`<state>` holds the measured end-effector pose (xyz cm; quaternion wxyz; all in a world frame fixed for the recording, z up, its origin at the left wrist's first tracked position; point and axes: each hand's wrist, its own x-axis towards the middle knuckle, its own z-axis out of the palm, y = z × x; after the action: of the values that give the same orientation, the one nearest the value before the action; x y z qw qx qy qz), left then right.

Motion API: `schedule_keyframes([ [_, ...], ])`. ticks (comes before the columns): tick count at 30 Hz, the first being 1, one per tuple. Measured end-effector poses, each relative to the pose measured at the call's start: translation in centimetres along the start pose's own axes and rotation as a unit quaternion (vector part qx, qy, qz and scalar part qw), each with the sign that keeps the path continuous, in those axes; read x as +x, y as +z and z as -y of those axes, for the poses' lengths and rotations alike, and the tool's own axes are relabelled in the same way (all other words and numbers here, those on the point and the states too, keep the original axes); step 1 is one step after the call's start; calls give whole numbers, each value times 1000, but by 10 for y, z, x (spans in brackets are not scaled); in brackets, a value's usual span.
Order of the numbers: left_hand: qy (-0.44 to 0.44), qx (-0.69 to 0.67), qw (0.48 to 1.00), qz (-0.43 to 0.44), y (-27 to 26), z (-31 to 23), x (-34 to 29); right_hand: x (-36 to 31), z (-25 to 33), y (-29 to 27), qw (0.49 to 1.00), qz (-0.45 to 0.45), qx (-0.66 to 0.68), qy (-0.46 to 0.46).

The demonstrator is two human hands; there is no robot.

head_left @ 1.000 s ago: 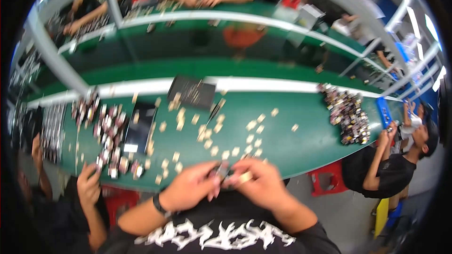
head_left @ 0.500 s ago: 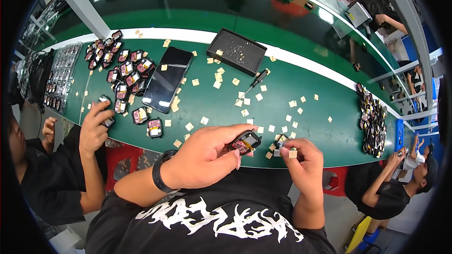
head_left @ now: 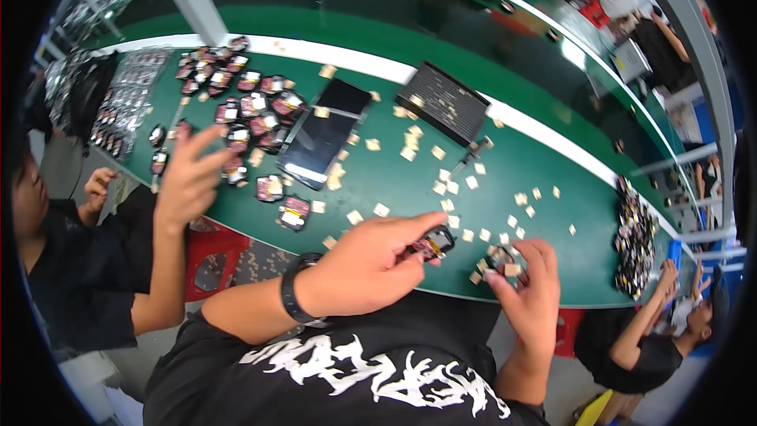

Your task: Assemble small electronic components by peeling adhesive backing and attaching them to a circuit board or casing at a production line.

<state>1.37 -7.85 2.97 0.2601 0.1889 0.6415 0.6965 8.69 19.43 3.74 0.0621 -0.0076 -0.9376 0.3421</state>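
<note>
Just below the frame's center, the left hand (head_left: 367, 268) keeps a narrow grip on a small black-cased device (head_left: 436, 243); whether the right hand (head_left: 527, 292) holds the cream square (head_left: 512, 270) beside its thumb cannot be told. The tabletop's dark phone (head_left: 323, 136) now appears farther right.

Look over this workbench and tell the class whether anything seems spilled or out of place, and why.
The small pale squares look spilled: they lie strewn loosely over the green table at mixed angles, and one sits on the glossy black slab. Nothing looks clearly damaged.
</note>
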Motion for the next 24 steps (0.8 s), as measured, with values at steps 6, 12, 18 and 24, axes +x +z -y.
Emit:
schedule_keyframes([
  [6,62,109,989,-78,-28,2,-3,-8,-11,8,993,40,-109,-1],
  [12,91,422,838,-334,-86,-7,10,-8,-28,7,989,38,-135,43],
  [18,79,561,712,-415,-156,6,5,-2,-25,1,990,65,-125,0],
  [24,29,569,707,-418,-178,14,8,-7,-30,-1,993,30,-109,43],
])
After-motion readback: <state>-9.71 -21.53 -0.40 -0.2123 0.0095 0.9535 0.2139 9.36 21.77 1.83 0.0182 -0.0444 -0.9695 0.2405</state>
